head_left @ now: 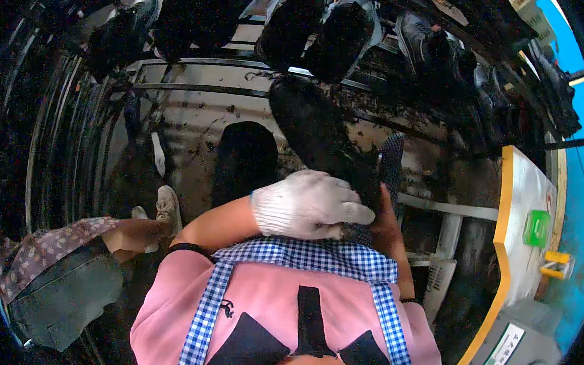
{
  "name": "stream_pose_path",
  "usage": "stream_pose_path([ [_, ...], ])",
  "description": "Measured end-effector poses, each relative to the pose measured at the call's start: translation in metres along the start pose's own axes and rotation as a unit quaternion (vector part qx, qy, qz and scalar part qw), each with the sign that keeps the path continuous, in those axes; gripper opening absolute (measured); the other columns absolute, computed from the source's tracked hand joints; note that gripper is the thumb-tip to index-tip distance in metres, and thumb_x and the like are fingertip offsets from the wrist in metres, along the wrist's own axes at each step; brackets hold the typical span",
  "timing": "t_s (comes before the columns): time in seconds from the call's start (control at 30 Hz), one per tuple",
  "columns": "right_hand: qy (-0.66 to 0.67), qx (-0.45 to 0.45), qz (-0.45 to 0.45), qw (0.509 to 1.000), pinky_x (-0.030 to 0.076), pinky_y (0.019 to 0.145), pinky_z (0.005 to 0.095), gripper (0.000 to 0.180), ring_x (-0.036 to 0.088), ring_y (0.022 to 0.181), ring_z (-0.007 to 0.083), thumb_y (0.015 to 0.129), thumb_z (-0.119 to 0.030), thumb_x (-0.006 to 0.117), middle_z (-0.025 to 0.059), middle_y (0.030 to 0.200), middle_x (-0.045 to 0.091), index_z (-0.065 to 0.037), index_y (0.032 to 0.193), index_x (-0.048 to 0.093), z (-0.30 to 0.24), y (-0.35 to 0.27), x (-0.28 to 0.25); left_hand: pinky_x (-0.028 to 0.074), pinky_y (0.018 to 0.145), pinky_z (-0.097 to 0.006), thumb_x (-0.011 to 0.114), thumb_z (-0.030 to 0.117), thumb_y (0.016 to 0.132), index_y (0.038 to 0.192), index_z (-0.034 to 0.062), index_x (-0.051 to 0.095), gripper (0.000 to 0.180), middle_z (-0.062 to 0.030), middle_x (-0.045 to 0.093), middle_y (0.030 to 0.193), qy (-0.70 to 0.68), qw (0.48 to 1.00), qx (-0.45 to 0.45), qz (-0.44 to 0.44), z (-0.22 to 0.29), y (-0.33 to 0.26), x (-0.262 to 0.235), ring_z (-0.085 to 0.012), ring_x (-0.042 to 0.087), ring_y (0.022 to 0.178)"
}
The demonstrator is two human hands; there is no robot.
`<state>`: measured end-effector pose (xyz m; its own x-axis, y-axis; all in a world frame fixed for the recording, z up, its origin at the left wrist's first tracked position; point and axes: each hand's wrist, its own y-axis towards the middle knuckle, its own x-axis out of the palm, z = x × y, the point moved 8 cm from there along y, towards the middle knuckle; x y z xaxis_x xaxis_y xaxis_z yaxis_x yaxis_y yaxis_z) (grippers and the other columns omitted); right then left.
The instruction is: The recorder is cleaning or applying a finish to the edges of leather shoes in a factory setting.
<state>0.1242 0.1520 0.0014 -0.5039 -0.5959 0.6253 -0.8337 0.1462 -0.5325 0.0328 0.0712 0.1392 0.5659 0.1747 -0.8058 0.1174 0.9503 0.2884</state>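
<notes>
My left hand (307,203), in a white knitted glove, is in front of my apron (286,254) with its fingers curled. What lies under those fingers is too dark to make out. Close beside it on the right, my bare right hand (388,224) has its fingers bent against a narrow, dark textured piece (391,152) that stands up between the hands and the rack. Shadow hides most of this piece and its lower end. Two black rounded shapes, which look like my trousered legs (246,153), lie beyond the hands.
Several dark shoes (348,32) sit on a metal rack (203,88) across the far side. At right stands a yellow-edged table (503,220) with a green box (537,228) and a grey machine (523,341). Another person (68,281) is close on the left. Dark scraps litter the floor.
</notes>
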Motion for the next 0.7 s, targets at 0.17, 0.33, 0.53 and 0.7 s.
stream_pose_path([
  [0.17,-0.039,-0.05,0.06,0.996,0.038,0.099,0.035,0.052,0.05,0.114,0.0244,0.095,-0.044,0.034,0.0104,0.127,0.052,-0.008,0.13,0.046,-0.004,0.007,-0.04,0.045,0.088,-0.036,0.069,0.012,0.072,0.124,-0.0007,0.045,0.059,-0.0152,0.055,0.117,-0.037,0.892,-0.097,0.441,-0.045,-0.064,-0.075,-0.0261,0.055,0.106],
  [0.33,-0.205,-0.017,0.111,0.972,0.04,0.094,0.0322,0.054,0.052,0.11,0.0226,0.096,-0.046,0.03,0.0105,0.127,0.05,-0.007,0.13,0.046,-0.016,0.007,-0.015,0.041,0.097,-0.031,0.071,0.001,0.072,0.129,0.0003,0.04,0.065,-0.0117,0.05,0.122,-0.489,0.645,-0.281,0.515,-0.099,-0.076,-0.033,-0.0196,0.05,0.111],
  [0.53,-0.427,-0.1,0.129,0.889,0.041,0.087,0.0277,0.052,0.054,0.1,0.0198,0.098,-0.043,0.028,0.0087,0.122,0.051,-0.006,0.128,0.048,-0.049,0.031,-0.036,0.043,0.093,-0.032,0.075,0.016,0.07,0.123,0.0011,0.048,0.061,-0.0109,0.055,0.116,-0.315,0.8,-0.211,0.465,-0.083,-0.065,-0.062,-0.0192,0.054,0.105],
  [0.7,-0.644,-0.435,0.0,0.629,0.046,0.074,0.0313,0.032,0.056,0.084,0.0244,0.089,-0.011,0.053,0.0127,0.092,0.055,-0.008,0.12,0.056,-0.128,-0.029,0.099,0.044,0.09,-0.034,0.074,0.037,0.067,0.118,0.0003,0.055,0.066,-0.0143,0.06,0.11,-0.254,0.891,-0.176,0.333,-0.073,-0.044,-0.064,-0.0232,0.058,0.101],
])
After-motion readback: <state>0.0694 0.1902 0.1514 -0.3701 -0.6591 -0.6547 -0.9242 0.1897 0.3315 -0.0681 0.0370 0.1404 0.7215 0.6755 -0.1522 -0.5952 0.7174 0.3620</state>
